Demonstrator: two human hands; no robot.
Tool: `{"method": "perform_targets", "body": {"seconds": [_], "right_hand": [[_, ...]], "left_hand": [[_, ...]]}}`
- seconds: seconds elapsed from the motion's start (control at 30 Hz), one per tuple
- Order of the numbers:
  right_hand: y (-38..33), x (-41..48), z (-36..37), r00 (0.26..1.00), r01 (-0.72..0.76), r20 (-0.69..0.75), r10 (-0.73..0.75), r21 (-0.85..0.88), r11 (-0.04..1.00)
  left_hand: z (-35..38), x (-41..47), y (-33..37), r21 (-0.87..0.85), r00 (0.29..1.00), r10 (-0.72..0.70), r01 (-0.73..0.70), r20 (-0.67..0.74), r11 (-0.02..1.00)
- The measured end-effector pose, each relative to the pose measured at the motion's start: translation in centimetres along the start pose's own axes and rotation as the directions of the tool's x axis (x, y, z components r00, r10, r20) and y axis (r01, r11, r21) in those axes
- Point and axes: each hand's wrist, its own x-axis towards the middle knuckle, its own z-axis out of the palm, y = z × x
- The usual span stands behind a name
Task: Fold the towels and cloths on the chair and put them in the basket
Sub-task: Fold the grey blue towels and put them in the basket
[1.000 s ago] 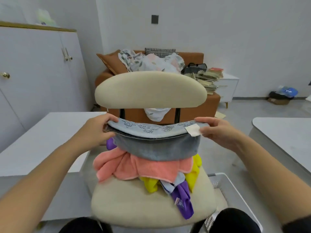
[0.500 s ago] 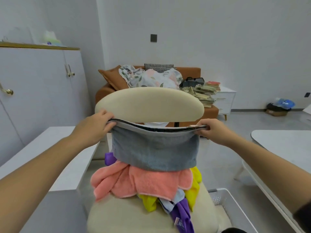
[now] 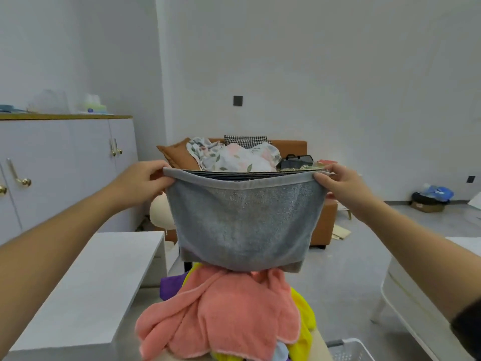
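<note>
I hold a grey towel (image 3: 242, 222) up in front of me, folded double and hanging down. My left hand (image 3: 141, 182) pinches its upper left corner and my right hand (image 3: 338, 185) pinches its upper right corner. Below it a pink towel (image 3: 223, 313) lies on top of a pile with yellow cloth (image 3: 303, 316) and purple cloth (image 3: 170, 285) showing at the sides. The pile rests on the cream chair (image 3: 161, 209), mostly hidden behind the towel. A corner of the white basket (image 3: 347, 350) shows at the bottom right.
A white low table (image 3: 86, 287) stands to the left and another white table (image 3: 416, 303) to the right. Behind are an orange sofa (image 3: 322, 220) piled with fabric, a white cabinet (image 3: 65, 165) on the left, and bags (image 3: 429, 196) on the floor at far right.
Both hands have lifted the grey towel well above the pile and pulled it taut. The view has tilted up, so the chair seat has dropped out of sight.
</note>
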Motion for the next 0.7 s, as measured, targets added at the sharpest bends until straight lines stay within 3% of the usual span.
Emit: {"method": "perform_targets", "body": {"seconds": [0.13, 0.23, 0.43, 0.53, 0.7], "right_hand": [[-2.4, 1.5, -0.6, 0.999, 0.041, -0.034, -0.039, 0.073, 0.996], [-4.5, 2.4, -1.2, 0.996, 0.071, -0.06, -0.064, 0.119, 0.99], [-6.8, 3.2, -1.1, 0.994, 0.075, -0.093, -0.059, 0.175, 0.982], [-6.8, 3.3, -0.8, 0.991, 0.067, -0.123, -0.047, 0.166, 0.984], [-6.4, 3.3, -0.7, 0.988, 0.064, -0.15, -0.04, 0.165, 0.984]], "left_hand": [[-1.6, 1.6, 1.9, -0.348, 0.98, -0.086, 0.019, -0.179, 0.937], [-2.5, 3.0, 3.1, -0.521, 0.96, -0.203, 0.076, -0.191, 0.85], [-2.3, 4.5, 5.2, -0.608, 0.902, -0.341, 0.12, -0.263, 0.785], [-2.2, 4.1, 5.7, -0.657, 0.908, -0.354, 0.128, -0.224, 0.743], [-2.2, 4.0, 4.8, -0.621, 0.863, -0.378, 0.1, -0.335, 0.778]]}}
